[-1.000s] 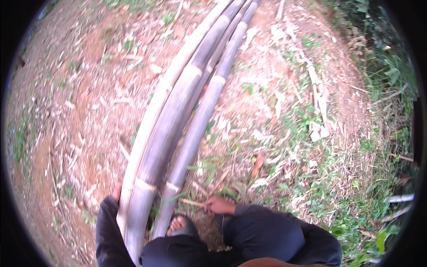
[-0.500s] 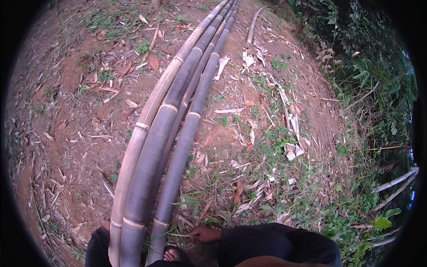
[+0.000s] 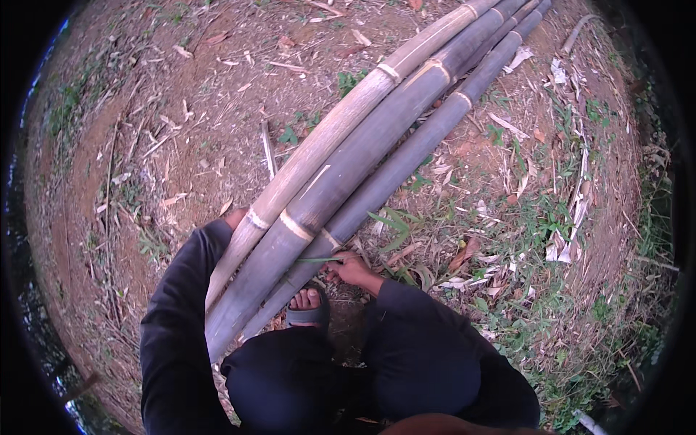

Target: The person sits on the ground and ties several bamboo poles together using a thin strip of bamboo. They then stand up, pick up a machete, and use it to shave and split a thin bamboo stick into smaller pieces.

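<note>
4 bamboo poles side by side on ground, slanting from near the feet to upper right; right hand just beside rightmost pole, fingers pinching thin green strip that crosses over that pole; left hand at outer side of pale pole, mostly hidden, cannot tell its grip; 1 foot in grey sandal near poles; dry husks farther right
</note>
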Demonstrator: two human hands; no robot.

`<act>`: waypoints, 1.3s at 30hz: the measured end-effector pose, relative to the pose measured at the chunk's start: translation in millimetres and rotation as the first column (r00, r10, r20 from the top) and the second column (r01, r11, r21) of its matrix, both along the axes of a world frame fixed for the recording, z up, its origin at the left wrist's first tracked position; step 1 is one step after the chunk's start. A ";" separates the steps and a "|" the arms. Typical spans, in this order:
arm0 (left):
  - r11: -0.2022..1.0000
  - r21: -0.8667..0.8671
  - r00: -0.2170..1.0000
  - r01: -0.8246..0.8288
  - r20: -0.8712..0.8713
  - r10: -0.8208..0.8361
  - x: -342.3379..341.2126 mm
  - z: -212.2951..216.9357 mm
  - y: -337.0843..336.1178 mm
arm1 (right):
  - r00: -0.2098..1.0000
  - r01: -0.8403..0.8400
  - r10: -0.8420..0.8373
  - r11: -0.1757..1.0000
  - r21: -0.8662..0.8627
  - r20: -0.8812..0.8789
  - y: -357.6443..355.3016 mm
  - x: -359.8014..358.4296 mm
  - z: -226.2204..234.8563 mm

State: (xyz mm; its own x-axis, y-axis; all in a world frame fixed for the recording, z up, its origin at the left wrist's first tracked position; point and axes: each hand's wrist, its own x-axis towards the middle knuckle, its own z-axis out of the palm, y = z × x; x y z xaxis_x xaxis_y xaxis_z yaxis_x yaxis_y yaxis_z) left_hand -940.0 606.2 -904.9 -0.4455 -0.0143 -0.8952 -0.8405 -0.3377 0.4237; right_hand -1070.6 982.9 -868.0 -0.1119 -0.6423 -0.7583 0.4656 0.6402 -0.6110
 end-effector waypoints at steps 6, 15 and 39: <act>0.998 -0.003 0.997 0.064 -0.051 -0.064 6.8 -6.9 21.3 | 0.930 -0.069 0.059 0.998 -0.014 -0.362 36.7 -2.5 30.2; 0.712 -0.563 0.526 0.420 -0.488 -0.697 0.3 42.3 59.2 | 0.876 0.035 -0.045 0.999 -0.029 -0.480 40.1 3.3 14.5; 0.827 -0.537 0.973 0.170 -0.044 -0.228 6.5 -26.0 63.7 | 0.976 0.044 -0.047 0.999 -0.020 -0.212 17.2 8.7 27.5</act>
